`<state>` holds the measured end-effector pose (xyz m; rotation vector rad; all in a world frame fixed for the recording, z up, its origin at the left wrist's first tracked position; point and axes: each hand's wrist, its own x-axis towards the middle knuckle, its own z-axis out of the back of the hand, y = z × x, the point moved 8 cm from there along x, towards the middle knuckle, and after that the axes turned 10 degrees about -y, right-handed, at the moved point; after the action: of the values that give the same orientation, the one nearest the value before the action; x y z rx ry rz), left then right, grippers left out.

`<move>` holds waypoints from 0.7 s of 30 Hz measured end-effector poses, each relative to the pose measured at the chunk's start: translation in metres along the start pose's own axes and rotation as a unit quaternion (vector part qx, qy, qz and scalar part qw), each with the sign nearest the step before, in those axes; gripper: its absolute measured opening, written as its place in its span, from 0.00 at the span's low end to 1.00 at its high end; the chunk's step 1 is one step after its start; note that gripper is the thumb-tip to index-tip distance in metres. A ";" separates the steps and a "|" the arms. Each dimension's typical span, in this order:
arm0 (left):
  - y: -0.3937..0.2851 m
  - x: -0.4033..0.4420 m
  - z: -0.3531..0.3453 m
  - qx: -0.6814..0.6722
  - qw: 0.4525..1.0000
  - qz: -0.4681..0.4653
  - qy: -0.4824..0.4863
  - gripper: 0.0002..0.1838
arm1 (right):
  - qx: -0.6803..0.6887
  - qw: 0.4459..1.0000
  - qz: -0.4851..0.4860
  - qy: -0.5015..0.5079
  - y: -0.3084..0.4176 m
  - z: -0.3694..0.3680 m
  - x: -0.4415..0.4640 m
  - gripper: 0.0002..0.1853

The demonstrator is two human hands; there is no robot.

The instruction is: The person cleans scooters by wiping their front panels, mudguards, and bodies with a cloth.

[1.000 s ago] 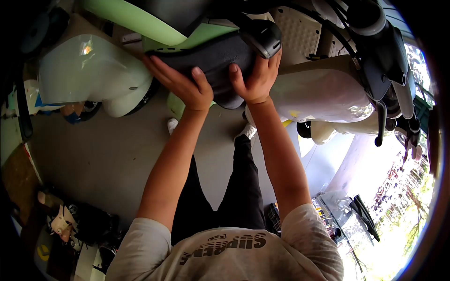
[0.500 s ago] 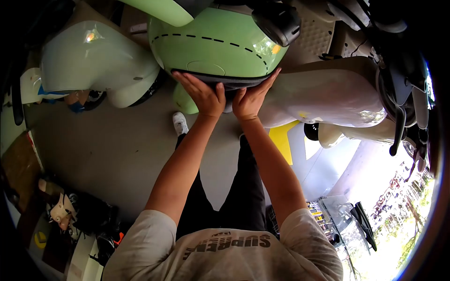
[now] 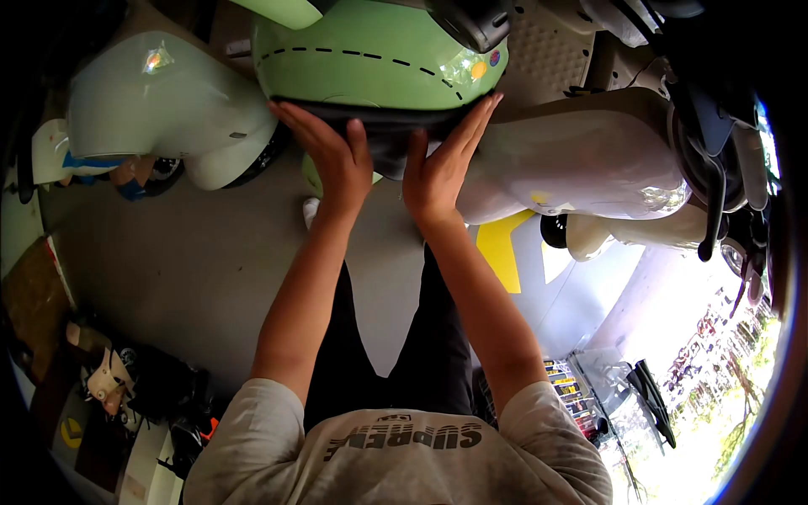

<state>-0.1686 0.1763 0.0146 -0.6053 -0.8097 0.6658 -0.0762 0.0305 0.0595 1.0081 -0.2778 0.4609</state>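
A glossy green scooter body with a black dashed line fills the top centre. Under its lower edge lies a dark grey or black part; how the two are joined is hidden. My left hand rests with outstretched fingers on the left side of this dark part, thumb pointing up. On the right side, my right hand touches it the same way, its fingers long and its thumb apart. Neither hand's fingers are wrapped round anything. The far fingertips reach the green body's lower edge.
A pale scooter stands on the left and a whitish scooter body on the right. Brake levers hang at the right. Grey floor lies below, with a yellow marking. More scooter parts stand lower left.
The dark part, broadly visible one second ago, now shows mostly below the green body, whose dashed front has come into view. My hands have shifted slightly up and apart since half a second ago.
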 end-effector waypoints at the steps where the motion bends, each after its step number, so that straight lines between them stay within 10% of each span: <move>1: -0.004 0.015 0.005 -0.002 1.000 -0.014 -0.007 0.51 | 0.008 0.999 0.044 -0.015 0.011 0.002 0.010 0.47; 21: 0.063 0.108 0.026 -0.217 0.964 0.115 -0.099 0.32 | -0.156 0.952 0.246 -0.093 0.087 -0.047 0.050 0.35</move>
<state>-0.1532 0.3016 0.0326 -1.0555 -1.0954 0.7748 -0.0748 0.1219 0.1223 0.6650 -0.7579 0.7485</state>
